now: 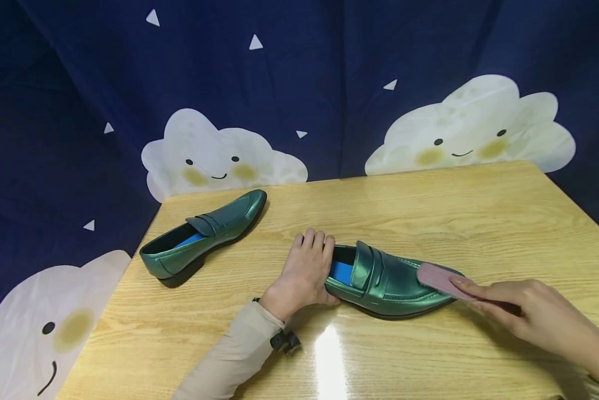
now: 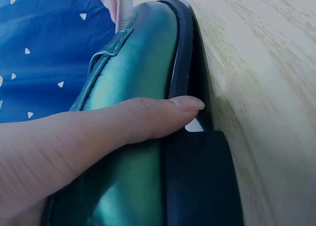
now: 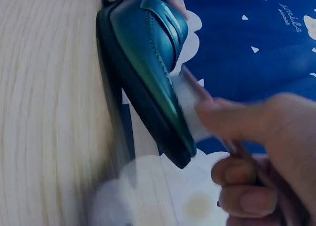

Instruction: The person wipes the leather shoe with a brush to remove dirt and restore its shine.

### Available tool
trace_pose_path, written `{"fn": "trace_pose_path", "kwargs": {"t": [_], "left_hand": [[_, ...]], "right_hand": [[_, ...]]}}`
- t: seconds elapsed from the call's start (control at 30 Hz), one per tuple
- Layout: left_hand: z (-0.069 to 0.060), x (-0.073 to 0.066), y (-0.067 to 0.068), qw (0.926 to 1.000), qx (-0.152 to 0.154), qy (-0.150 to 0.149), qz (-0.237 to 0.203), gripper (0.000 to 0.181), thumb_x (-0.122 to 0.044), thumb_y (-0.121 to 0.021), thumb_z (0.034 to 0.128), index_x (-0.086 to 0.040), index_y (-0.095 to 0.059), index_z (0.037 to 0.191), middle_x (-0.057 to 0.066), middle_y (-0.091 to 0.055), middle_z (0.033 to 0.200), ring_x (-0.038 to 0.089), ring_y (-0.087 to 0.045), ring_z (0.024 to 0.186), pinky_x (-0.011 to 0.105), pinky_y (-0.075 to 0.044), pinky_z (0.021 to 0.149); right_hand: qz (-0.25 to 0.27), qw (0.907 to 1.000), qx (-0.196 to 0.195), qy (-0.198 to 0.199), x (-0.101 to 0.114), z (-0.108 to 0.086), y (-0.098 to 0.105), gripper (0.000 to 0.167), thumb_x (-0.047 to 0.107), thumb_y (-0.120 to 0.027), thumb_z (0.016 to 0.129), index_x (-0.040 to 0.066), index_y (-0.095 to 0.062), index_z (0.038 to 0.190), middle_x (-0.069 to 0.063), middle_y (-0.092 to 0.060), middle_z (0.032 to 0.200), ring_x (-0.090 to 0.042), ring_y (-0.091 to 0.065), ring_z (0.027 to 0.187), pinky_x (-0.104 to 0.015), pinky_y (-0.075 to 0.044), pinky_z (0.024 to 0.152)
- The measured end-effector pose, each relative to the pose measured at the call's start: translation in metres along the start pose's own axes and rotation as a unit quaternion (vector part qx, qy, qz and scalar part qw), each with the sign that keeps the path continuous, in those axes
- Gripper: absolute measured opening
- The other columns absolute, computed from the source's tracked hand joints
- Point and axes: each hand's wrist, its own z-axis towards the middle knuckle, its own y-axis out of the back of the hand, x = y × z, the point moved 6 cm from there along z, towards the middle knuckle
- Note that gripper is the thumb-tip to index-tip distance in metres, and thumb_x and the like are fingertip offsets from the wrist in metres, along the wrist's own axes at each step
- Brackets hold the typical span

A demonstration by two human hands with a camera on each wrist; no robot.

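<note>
A metallic green penny loafer (image 1: pixel 397 278) with a blue insole sits on the table, toe to the right. My left hand (image 1: pixel 302 272) grips it at the heel end; in the left wrist view the thumb (image 2: pixel 148 118) lies along its side, tip at the sole edge just ahead of the black heel (image 2: pixel 202 179). At the toe, my right hand (image 1: pixel 534 311) holds a pink-backed shoe brush (image 1: pixel 440 279) by its handle. Pale bristles (image 3: pixel 190 105) meet the loafer's upper near the toe in the right wrist view.
The matching green loafer (image 1: pixel 229 222) stands at the table's left, toe pointing to the back right. The light wooden table (image 1: pixel 454 205) ends at a dark blue curtain (image 1: pixel 329 83) printed with clouds. A small black device (image 1: pixel 285 341) is strapped at the left wrist.
</note>
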Motion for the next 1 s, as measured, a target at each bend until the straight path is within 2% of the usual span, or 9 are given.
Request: {"fn": "trace_pose_path", "kwargs": {"t": [0.1,0.17,0.33,0.43,0.53,0.67,0.73,0.87,1.0], "left_hand": [[-0.001,0.000,-0.001,1.0000,-0.003,0.002,-0.005,0.115,-0.088,-0.062,0.0534,-0.008,-0.037,0.133,0.009,-0.045,0.119,0.025,-0.040,0.109,0.035,-0.038,0.089],[-0.001,0.000,-0.001,1.0000,-0.006,0.003,-0.006,0.115,-0.088,-0.063,0.0531,-0.008,-0.037,0.132,0.009,-0.046,0.119,0.025,-0.040,0.109,0.035,-0.038,0.088],[-0.001,0.000,-0.001,1.0000,-0.004,0.005,-0.003,0.115,-0.088,-0.062,0.0531,-0.009,-0.037,0.132,0.008,-0.046,0.118,0.025,-0.041,0.108,0.035,-0.038,0.088],[0.000,-0.001,-0.001,1.0000,0.000,0.004,0.000,0.114,-0.088,-0.062,0.0535,-0.009,-0.037,0.132,0.008,-0.046,0.118,0.024,-0.041,0.108,0.035,-0.038,0.088],[0.000,-0.001,-0.001,1.0000,0.002,0.003,0.003,0.114,-0.089,-0.062,0.0534,-0.010,-0.036,0.132,0.008,-0.045,0.118,0.024,-0.040,0.107,0.035,-0.037,0.088],[-0.001,-0.001,-0.002,1.0000,0.005,0.004,0.002,0.115,-0.089,-0.061,0.0533,-0.010,-0.036,0.133,0.008,-0.045,0.118,0.024,-0.040,0.108,0.035,-0.038,0.088],[-0.001,-0.001,-0.002,1.0000,0.005,0.005,0.000,0.115,-0.089,-0.062,0.0532,-0.010,-0.036,0.133,0.008,-0.046,0.119,0.025,-0.040,0.108,0.035,-0.038,0.089],[-0.001,0.000,-0.002,1.0000,0.006,0.006,-0.003,0.115,-0.089,-0.062,0.0533,-0.009,-0.036,0.133,0.008,-0.046,0.120,0.024,-0.040,0.109,0.035,-0.037,0.089],[0.000,0.000,-0.001,0.9999,0.010,0.003,0.001,0.115,-0.089,-0.061,0.0539,-0.009,-0.036,0.133,0.008,-0.045,0.120,0.025,-0.040,0.110,0.035,-0.037,0.090]], "right_hand": [[0.052,0.9982,0.023,0.021,0.008,0.002,-0.004,0.054,0.006,-0.085,0.066,0.023,-0.072,0.116,0.012,-0.071,0.096,0.004,-0.062,0.078,-0.005,-0.041,0.064],[0.060,0.9975,0.030,0.020,0.009,0.001,-0.005,0.052,0.005,-0.084,0.067,0.021,-0.073,0.114,0.013,-0.071,0.095,0.005,-0.061,0.077,-0.005,-0.040,0.063],[-0.023,0.9984,0.023,-0.046,-0.004,-0.002,0.000,0.043,0.009,-0.083,0.069,0.017,-0.075,0.110,0.002,-0.074,0.089,0.005,-0.056,0.067,-0.019,-0.041,0.051],[-0.049,0.9967,0.013,-0.063,-0.007,-0.002,0.003,0.042,0.010,-0.083,0.068,0.014,-0.075,0.109,-0.004,-0.074,0.086,0.007,-0.051,0.063,-0.021,-0.039,0.049],[-0.010,0.9989,0.015,-0.043,0.002,0.000,0.000,0.048,0.008,-0.083,0.068,0.016,-0.073,0.114,-0.003,-0.074,0.090,0.008,-0.049,0.065,-0.016,-0.036,0.052],[0.093,0.9944,0.050,0.004,0.020,0.002,-0.011,0.052,0.004,-0.080,0.074,0.016,-0.068,0.123,0.016,-0.067,0.082,0.011,-0.041,0.059,-0.007,-0.030,0.051],[0.110,0.9919,0.062,0.014,0.026,0.003,-0.014,0.051,0.004,-0.078,0.076,0.015,-0.067,0.124,0.019,-0.066,0.083,0.011,-0.039,0.059,-0.007,-0.029,0.051],[0.050,0.9975,0.050,-0.006,0.024,0.004,-0.011,0.048,0.011,-0.082,0.073,0.019,-0.070,0.119,0.014,-0.070,0.088,0.010,-0.043,0.062,-0.012,-0.031,0.052],[-0.023,0.9985,0.016,-0.046,0.010,0.002,-0.001,0.047,0.012,-0.083,0.069,0.019,-0.073,0.115,0.011,-0.070,0.078,0.010,-0.034,0.054,-0.016,-0.028,0.050]]}}
